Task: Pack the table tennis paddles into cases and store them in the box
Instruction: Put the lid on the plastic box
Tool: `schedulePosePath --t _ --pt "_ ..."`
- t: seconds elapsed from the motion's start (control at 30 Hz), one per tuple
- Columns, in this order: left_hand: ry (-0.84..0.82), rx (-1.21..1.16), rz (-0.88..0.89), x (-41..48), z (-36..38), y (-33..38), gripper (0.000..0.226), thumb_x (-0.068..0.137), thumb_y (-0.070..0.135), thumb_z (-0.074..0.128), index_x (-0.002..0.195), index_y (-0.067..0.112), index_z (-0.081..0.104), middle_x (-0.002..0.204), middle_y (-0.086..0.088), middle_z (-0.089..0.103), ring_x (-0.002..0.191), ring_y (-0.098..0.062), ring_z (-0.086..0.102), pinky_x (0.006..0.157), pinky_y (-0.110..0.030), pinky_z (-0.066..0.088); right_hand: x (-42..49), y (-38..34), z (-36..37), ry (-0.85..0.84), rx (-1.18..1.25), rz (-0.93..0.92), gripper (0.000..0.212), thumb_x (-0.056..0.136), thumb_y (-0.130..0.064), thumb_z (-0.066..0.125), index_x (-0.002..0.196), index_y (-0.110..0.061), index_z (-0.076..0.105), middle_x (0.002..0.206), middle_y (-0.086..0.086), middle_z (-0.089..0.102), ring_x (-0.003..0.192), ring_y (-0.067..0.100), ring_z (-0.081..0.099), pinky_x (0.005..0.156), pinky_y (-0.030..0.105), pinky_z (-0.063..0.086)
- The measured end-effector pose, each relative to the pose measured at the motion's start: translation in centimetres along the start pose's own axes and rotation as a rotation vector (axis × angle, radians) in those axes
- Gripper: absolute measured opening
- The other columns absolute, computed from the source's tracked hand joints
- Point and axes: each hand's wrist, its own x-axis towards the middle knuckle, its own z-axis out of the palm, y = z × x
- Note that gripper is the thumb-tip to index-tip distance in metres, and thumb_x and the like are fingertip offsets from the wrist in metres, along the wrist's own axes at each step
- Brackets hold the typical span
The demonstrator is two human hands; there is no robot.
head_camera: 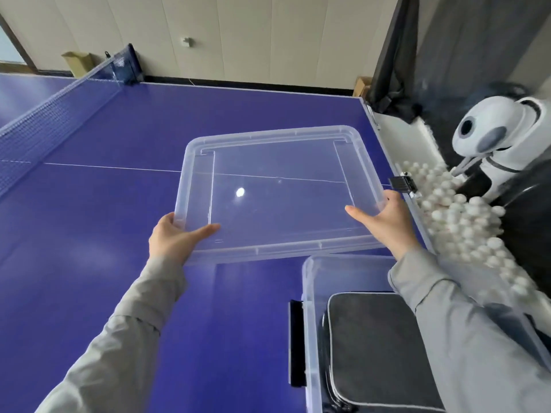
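left hand (176, 238) + right hand (384, 219) = 2 | lid (269, 136) 1 | box (309, 296) 1 | case (368, 338) 1

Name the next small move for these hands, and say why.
Probably bring the clear lid back and to the right until it sits above the open box. The left hand and right hand grip its near edge, one on each side. It is held beyond the box, and a grey case already lies inside, so closing looks next.
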Motion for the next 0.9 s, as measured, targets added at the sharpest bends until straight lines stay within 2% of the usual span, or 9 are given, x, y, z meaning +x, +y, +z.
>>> schedulePosePath --t 0.1,0.27,0.33,0.43,0.57,0.7,0.83,0.9 --pt "-0.075 -0.009 0.014 -6.5 2.6 1.3 0.07 0.057 0.038 0.087 0.115 0.013 0.057 0.105 0.0 0.064 0.093 -0.02 0.059 0.072 -0.028 0.042 -2.6 4.0 -6.5 0.043 -0.02 0.01 0.082 0.066 -0.05 0.078 0.13 -0.01 0.044 0.124 0.007 0.053 0.116 0.022 0.05 0.094 0.035 0.042" --pt "-0.126 0.016 0.054 -17.6 7.0 1.4 0.066 0.061 0.032 0.087 0.113 0.012 0.051 0.103 -0.001 0.056 0.092 -0.021 0.054 0.075 -0.029 0.038 -8.4 11.4 -15.1 0.063 -0.058 0.015 0.055 0.068 -0.042 0.079 0.109 -0.014 0.054 0.108 0.002 0.055 0.106 0.022 0.051 0.085 0.032 0.042" --pt "-0.146 0.022 0.055 -21.4 8.5 0.4 0.067 0.059 0.03 0.088 0.112 0.012 0.05 0.106 -0.003 0.054 0.093 -0.022 0.054 0.076 -0.03 0.041 -10.8 14.5 -17.7 0.053 -0.085 0.039 0.063 0.066 -0.044 0.08 0.114 -0.013 0.055 0.11 0.004 0.056 0.107 0.023 0.052 0.089 0.034 0.044" --pt "-0.18 0.061 0.034 -25.1 9.8 -1.9 0.079 0.057 0.032 0.089 0.121 0.011 0.048 0.118 -0.005 0.048 0.101 -0.024 0.053 0.088 -0.039 0.047 -14.1 17.6 -19.3 0.018 -0.124 0.115 0.079 0.066 -0.044 0.08 0.129 -0.008 0.048 0.124 0.012 0.055 0.117 0.028 0.051 0.099 0.038 0.042" --pt "-0.184 0.132 0.03 -28.0 10.5 -3.9 0.077 0.06 0.027 0.087 0.126 0.01 0.05 0.125 -0.01 0.039 0.118 -0.025 0.041 0.099 -0.039 0.039 -17.3 20.5 -19.8 -0.029 -0.18 0.138 0.098 0.058 -0.069 0.066 0.132 -0.009 0.044 0.129 0.014 0.055 0.12 0.03 0.05 0.101 0.044 0.042" --pt "-0.189 0.178 0.019 -28.7 10.7 -4.9 0.079 0.06 0.026 0.087 0.127 0.009 0.05 0.126 -0.012 0.039 0.118 -0.026 0.041 0.102 -0.039 0.037 -18.2 21.1 -19.8 -0.016 -0.191 0.155 0.087 0.071 -0.046 0.075 0.138 -0.005 0.037 0.135 0.017 0.048 0.126 0.031 0.045 0.105 0.038 0.036" --pt "-0.192 0.211 0.008 -29.0 11.4 -5.5 0.079 0.058 0.03 0.088 0.125 0.007 0.052 0.123 -0.011 0.04 0.115 -0.026 0.042 0.101 -0.04 0.039 -18.4 22.2 -19.8 -0.07 -0.215 0.201 0.091 0.072 -0.05 0.073 0.141 -0.006 0.033 0.139 0.015 0.044 0.129 0.029 0.041 0.106 0.038 0.034" --pt "-0.197 0.208 0.004 -29.1 11.6 -5.7 0.075 0.059 0.028 0.088 0.121 0.004 0.053 0.121 -0.012 0.041 0.108 -0.023 0.041 0.097 -0.038 0.04 -18.7 22.8 -19.8 -0.083 -0.205 0.216 0.091 0.074 -0.051 0.071 0.143 -0.008 0.031 0.143 0.011 0.041 0.132 0.027 0.038 0.108 0.037 0.032"
